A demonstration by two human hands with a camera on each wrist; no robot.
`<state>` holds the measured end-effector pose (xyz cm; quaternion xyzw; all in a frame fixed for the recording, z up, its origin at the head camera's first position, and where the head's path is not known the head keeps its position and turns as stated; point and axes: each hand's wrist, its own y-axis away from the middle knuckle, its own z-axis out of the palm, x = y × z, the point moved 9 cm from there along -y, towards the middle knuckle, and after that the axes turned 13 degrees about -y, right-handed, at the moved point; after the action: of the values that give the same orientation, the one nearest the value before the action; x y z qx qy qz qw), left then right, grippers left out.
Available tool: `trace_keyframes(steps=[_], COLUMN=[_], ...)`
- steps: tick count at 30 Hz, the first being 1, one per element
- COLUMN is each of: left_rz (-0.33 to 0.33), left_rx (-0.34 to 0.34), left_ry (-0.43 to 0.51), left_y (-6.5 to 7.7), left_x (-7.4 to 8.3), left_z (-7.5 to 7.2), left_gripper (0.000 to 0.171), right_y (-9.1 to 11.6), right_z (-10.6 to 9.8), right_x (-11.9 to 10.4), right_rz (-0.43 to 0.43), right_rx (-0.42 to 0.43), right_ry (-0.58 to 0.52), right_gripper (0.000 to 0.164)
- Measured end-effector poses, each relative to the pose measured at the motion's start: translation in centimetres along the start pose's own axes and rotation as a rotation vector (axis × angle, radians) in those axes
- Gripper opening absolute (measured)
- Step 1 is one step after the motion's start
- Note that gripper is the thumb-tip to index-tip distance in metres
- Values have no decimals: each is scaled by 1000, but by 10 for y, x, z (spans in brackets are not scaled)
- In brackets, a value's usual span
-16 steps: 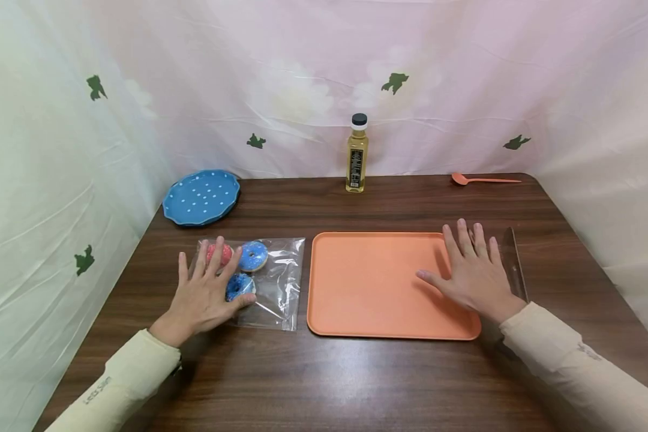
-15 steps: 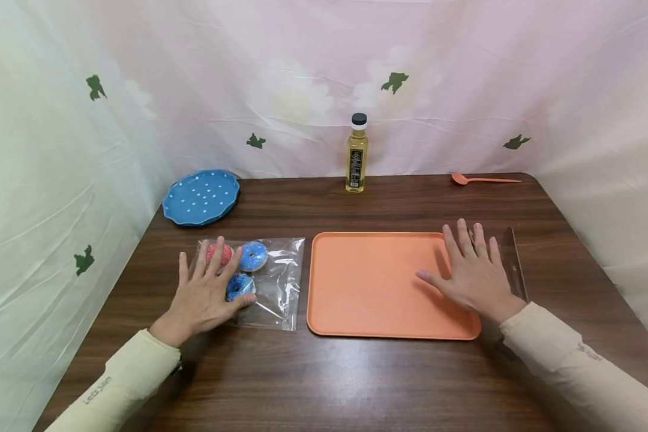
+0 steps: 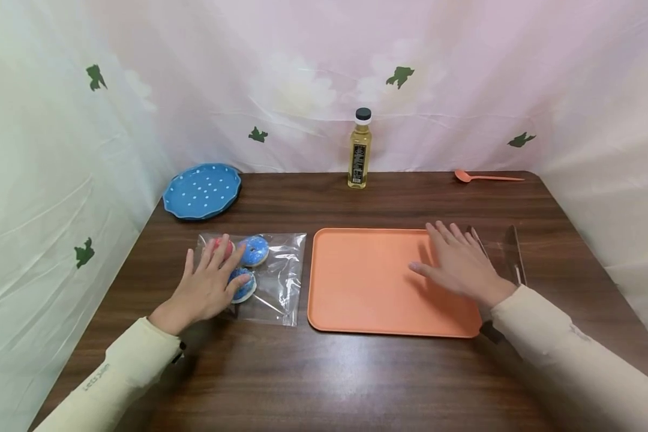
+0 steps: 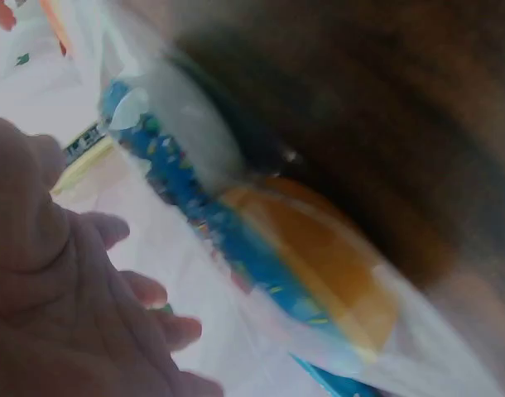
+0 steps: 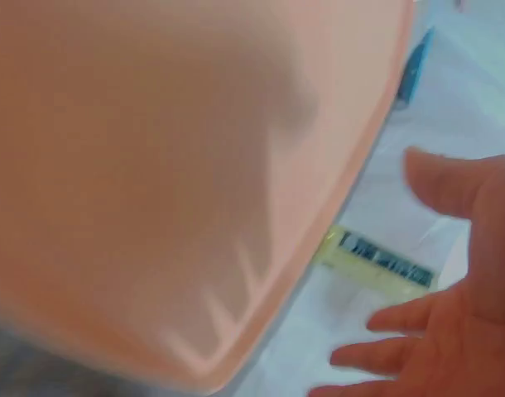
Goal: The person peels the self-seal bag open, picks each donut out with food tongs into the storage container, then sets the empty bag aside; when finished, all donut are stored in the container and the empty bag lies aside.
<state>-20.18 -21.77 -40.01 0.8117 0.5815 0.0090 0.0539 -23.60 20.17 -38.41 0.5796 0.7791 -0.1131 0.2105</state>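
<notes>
Clear bag (image 3: 278, 303), three doughnuts (image 3: 255, 251) inside; orange tray (image 3: 367, 282) lying flat just beside.

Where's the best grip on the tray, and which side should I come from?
The tray is probably best pinched at its near long rim, from the person's side: it lies flat with a raised rim, and bare table fronts that edge. The bag sits close to its left end, and the right hand hovers over its right part.
</notes>
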Motion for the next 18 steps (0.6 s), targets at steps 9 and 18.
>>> trace_keyframes(steps=[9,18], left_rz=[132,130], left_rx=[-8,-21], left_ry=[2,-3], left_y=[-10,-12], left_x=[16,8], left_z=[2,6], left_gripper=[55,55], right_y=[-47,-107], right_z=[32,62], right_x=[-71,-127], right_rz=[-200,-322], right_rx=[-150,-194], right_ry=[-51,-177], right_gripper=[76,57])
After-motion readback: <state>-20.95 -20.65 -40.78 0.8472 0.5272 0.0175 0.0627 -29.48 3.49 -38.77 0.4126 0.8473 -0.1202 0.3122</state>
